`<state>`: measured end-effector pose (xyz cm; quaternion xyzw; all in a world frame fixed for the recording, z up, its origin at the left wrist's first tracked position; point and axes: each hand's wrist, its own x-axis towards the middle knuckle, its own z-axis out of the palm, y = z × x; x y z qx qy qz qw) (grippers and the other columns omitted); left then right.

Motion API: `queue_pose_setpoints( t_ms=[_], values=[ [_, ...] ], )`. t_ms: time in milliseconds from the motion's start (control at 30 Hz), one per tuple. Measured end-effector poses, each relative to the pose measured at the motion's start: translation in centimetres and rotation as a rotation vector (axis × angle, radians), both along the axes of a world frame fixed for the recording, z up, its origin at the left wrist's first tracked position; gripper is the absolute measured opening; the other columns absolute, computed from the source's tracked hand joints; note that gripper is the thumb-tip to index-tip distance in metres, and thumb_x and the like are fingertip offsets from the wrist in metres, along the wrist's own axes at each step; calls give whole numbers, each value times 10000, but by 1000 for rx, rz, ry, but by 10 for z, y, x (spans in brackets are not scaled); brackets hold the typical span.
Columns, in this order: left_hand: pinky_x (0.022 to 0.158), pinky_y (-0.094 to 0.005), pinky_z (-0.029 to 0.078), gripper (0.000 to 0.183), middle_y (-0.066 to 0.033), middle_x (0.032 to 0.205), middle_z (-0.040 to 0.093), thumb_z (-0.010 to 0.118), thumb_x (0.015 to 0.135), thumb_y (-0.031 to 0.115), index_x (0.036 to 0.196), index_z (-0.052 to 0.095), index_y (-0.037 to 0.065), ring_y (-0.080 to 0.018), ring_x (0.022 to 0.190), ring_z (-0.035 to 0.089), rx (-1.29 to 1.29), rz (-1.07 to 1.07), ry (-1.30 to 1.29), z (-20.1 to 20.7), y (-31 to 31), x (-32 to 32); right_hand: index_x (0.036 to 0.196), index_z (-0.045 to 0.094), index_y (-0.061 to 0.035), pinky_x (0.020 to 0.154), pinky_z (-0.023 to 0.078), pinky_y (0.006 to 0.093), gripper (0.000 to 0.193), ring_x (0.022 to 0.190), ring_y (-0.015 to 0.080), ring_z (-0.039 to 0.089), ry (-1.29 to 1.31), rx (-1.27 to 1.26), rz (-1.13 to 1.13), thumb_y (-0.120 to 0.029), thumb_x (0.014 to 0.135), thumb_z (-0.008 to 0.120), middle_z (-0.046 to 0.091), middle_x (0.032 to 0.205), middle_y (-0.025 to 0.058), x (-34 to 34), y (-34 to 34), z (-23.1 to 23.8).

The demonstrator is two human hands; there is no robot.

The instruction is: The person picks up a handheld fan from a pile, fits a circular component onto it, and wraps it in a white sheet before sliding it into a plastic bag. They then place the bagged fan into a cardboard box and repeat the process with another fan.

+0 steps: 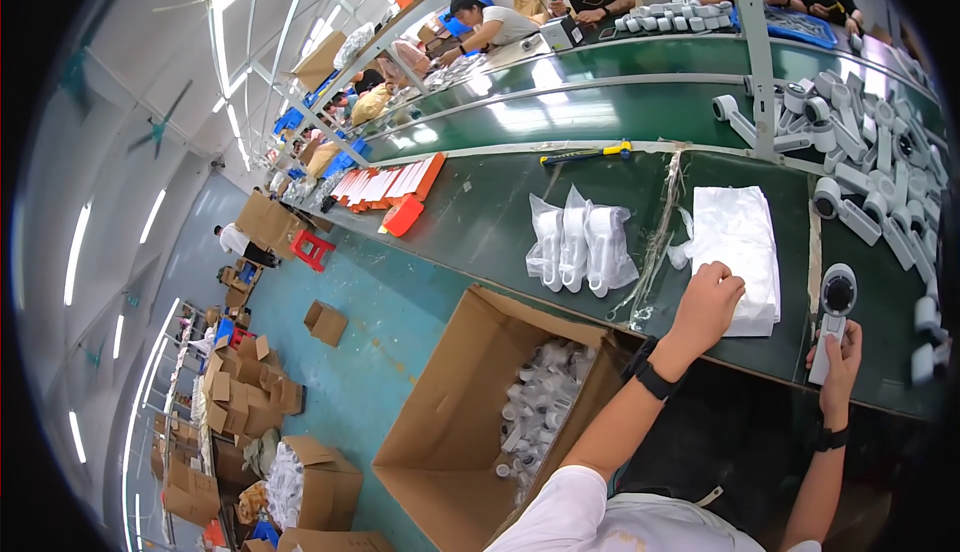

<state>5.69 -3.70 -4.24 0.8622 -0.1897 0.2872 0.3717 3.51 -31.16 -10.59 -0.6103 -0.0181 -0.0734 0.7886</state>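
Note:
My right hand (842, 360) is closed around the handle of a white handheld device (836, 297) with a round, dark-ringed head, held upright over the green bench. My left hand (710, 304) rests on a stack of white plastic bags (738, 237), its fingers curled and pressed together at the top bag. Left of the stack lie a few similar white devices in clear bags (582, 244). Many unbagged white devices (880, 152) are heaped at the right end of the bench.
An open cardboard box (440, 402) stands below the bench's front edge, with many bagged devices (540, 402) inside. A yellow-handled tool (588, 154), a red tape roll (403, 216) and orange-and-white strips (390, 184) lie farther along. Several people work across the conveyor (600, 102).

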Motion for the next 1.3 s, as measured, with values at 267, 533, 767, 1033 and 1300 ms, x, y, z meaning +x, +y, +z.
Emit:
queue_pose_setpoints(
  t_ms=[267, 533, 767, 1033, 1300],
  values=[
    [771, -373, 519, 204, -164, 913, 683, 558, 886, 37, 1048, 669, -17, -335, 860, 661, 9, 42, 198, 4, 8, -1, 1115, 439, -64, 536, 507, 274, 278, 620, 138, 600, 0, 30, 21, -138, 905, 606, 591, 904, 78, 2, 5, 6],
    [725, -243, 489, 251, -73, 899, 716, 606, 924, 92, 1135, 653, -34, -101, 791, 622, -344, 32, 456, 12, -11, -9, 1081, 549, -15, 600, 518, 270, 376, 691, 116, 616, 77, 57, 38, -43, 758, 741, 662, 939, 84, -16, 35, 58],
    [720, -239, 495, 252, -84, 915, 700, 651, 903, 86, 1119, 657, -43, -112, 803, 631, -319, 20, 415, 9, -22, -11, 1105, 561, -8, 786, 513, 301, 539, 901, 135, 620, 54, -175, -61, -174, 678, 845, 664, 1013, 70, -17, 88, 63],
    [690, -248, 505, 196, -85, 927, 643, 555, 938, 11, 1109, 642, -28, -126, 760, 624, -504, -41, 342, -1, -10, -2, 1091, 545, -26, 705, 494, 487, 406, 815, 439, 628, 25, -452, -287, -168, 736, 681, 648, 836, 245, 12, 102, 64],
    [657, -232, 473, 257, -56, 833, 632, 574, 949, 54, 1176, 599, -64, -95, 699, 577, -666, -68, 413, 15, -13, 4, 1187, 513, -6, 757, 508, 454, 637, 884, 418, 646, -64, -504, -127, -319, 699, 778, 664, 934, 227, 12, 90, 97]
  ],
)
